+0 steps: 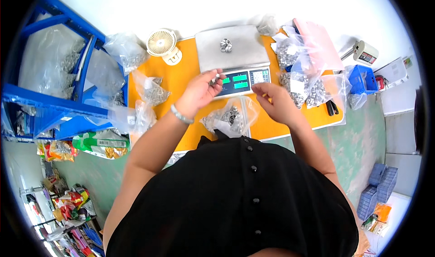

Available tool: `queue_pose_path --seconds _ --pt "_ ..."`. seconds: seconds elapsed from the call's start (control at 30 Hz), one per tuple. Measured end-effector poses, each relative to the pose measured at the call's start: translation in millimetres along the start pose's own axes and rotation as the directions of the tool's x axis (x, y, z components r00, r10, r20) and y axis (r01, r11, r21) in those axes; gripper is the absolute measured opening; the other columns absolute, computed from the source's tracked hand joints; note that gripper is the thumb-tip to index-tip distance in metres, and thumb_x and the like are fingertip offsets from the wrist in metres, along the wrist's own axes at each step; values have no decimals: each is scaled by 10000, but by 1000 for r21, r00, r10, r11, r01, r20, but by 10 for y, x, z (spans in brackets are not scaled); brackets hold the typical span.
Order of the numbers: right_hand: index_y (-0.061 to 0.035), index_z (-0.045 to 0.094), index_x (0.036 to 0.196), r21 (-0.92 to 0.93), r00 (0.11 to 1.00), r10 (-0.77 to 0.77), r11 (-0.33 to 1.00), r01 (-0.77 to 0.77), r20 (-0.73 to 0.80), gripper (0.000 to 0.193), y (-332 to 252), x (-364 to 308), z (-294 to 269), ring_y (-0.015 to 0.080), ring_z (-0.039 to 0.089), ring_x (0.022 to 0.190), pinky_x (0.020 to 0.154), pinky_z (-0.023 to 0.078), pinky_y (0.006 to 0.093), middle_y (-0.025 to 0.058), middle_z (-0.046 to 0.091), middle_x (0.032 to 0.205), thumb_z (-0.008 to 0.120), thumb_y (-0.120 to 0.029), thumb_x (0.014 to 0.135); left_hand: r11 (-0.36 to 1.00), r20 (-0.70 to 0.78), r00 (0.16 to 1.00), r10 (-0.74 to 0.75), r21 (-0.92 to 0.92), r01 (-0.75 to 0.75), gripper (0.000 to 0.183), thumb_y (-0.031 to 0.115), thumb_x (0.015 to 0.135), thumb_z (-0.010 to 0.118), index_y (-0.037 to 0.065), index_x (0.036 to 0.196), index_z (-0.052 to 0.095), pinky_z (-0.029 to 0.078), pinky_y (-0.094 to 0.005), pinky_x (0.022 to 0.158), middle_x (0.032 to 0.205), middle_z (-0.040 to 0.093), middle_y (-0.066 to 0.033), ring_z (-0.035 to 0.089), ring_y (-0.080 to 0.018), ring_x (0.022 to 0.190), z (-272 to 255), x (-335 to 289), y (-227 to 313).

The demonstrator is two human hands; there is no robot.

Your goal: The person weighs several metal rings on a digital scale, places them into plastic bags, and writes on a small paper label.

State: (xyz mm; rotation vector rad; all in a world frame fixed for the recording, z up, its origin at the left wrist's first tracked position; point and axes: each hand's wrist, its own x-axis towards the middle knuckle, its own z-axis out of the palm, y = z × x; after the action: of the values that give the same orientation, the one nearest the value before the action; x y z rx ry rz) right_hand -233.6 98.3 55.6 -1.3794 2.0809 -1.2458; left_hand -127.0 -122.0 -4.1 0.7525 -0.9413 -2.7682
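Silver, roundish metal bits (214, 81) sat in the left hand (198, 91), fingers curled, likely so none fell; I couldn't tell if the right hand (276, 103), fingers narrow, held anything

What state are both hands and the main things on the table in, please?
Scale, powered on.
Display, lit green.
Metal parts on the scale, clustered together.
Left hand, curled, holding small metal pieces.
Right hand, curled, near the keypad.
Nearest clear bag, slumped, partly filled.
Fan, upright; running unclear.

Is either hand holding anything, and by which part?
The left hand has small silvery metal hardware in its fingers, gripped part unclear; the right hand shows nothing held.
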Motion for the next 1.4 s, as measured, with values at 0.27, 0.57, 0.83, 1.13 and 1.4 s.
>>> queue_pose_path --seconds 0.27,0.57,0.83,1.13,1.4 --pt "25 556 979 85 971 235 968 -238 42 205 474 -430 -100 271 607 756 674 482 312 160 611 870 555 -26 781 -31 115 627 770 989 -143 184 50 806 518 2 980 554 420 -408 791 938 567 -173 523 -346 888 -363 1358 -31" --pt "31 550 998 119 939 342 934 -336 -27 223 800 -672 -254 245 616 800 691 486 302 150 621 871 555 -12 779 -227 220 583 782 972 -63 309 69 795 524 -3 1096 520 320 -441 941 1098 514 -202 413 -382 1092 -393 2021 -113" --pt "19 544 1018 148 934 356 926 -348 -25 244 815 -589 -272 240 618 802 685 486 301 152 618 860 551 -13 776 -252 224 599 769 967 -37 364 153 823 503 -37 1134 495 278 -457 977 1155 488 -219 374 -394 1148 -456 2053 -122" --pt "12 554 1024 20 910 409 911 -411 73 269 1087 -648 21 271 616 748 665 491 329 167 618 829 568 -58 764 -220 249 609 753 968 -124 409 197 847 487 -41 1178 452 279 -464 983 1182 467 -239 366 -416 1150 -476 1935 -118" --pt "-3 555 1024 -31 880 455 890 -456 132 280 1180 -792 278 292 616 733 673 492 347 169 625 812 571 -66 752 -309 347 561 751 937 -166 420 241 863 480 -45 1169 457 279 -462 989 1181 461 -251 373 -428 1138 -512 1831 -118"
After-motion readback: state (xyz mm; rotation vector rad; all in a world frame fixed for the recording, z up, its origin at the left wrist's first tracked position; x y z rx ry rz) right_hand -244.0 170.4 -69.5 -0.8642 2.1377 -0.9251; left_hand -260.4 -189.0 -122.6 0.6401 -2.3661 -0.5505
